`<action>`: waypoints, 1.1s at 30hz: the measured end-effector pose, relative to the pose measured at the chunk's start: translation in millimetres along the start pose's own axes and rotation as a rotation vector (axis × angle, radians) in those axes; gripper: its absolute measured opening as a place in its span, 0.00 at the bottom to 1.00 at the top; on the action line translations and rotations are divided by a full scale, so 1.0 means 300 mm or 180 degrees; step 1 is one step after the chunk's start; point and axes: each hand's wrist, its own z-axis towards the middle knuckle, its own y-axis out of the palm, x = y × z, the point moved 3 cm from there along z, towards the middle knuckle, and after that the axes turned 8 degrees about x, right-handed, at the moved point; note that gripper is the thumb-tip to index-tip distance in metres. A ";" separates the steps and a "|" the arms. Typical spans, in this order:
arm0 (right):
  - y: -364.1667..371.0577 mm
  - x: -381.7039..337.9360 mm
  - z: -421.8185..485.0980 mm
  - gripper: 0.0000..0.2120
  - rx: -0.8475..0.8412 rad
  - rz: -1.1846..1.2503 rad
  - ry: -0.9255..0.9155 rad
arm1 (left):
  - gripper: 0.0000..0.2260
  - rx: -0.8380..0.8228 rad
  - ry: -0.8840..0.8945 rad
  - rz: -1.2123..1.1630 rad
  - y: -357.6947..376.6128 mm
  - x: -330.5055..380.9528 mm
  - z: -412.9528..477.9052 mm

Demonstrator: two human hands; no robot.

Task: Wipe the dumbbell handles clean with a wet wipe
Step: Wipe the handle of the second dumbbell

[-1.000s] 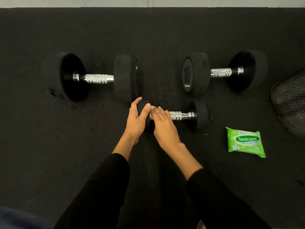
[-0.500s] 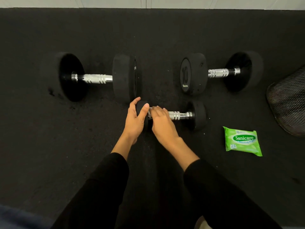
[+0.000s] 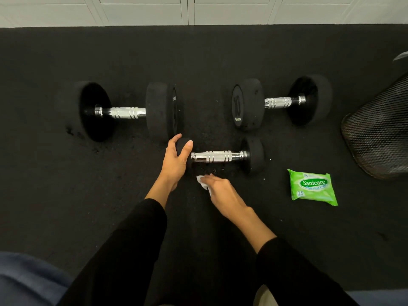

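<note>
The small dumbbell lies at the centre of the frame. Our left hand is wrapped over its left end, steadying it. Our right hand sits just below the bare chrome handle, off the metal, pinching a crumpled white wipe. We judge this handle is being wiped or nearly finished; we cannot tell how clean it is. Two bigger dumbbells wait, one at upper left, one at upper right, their state unknown. The green wipe pack lies at lower right.
</note>
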 end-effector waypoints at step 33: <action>-0.388 0.243 0.099 0.15 0.1491 0.1083 0.0468 | 0.08 -0.0238 0.0901 0.2328 0.305 0.180 0.070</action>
